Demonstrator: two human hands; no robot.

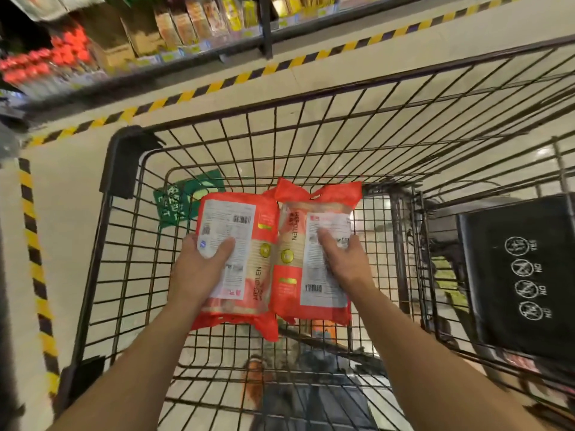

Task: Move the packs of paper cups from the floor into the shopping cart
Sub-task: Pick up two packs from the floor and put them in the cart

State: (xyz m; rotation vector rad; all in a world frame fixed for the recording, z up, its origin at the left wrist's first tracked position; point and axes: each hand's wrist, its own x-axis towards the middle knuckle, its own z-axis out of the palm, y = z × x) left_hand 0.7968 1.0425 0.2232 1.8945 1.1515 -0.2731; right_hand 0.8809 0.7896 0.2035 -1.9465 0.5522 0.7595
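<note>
Two red packs of paper cups hang side by side over the basket of the black wire shopping cart [124, 244]. My left hand [199, 269] grips the left pack [245, 244] from its left side, thumb on the white label. My right hand [342, 259] grips the right pack [305, 259] from its right side, fingers spread over its label. The two packs touch along their inner edges. I cannot tell whether they rest on the basket's floor or are held above it.
A black child-seat flap [516, 275] with white warning icons stands at the cart's right end. Store shelves [155, 35] with goods run along the top. Yellow-black hazard tape [34, 244] marks the floor at left and along the shelves. A green floor sticker [177, 200] shows through the wires.
</note>
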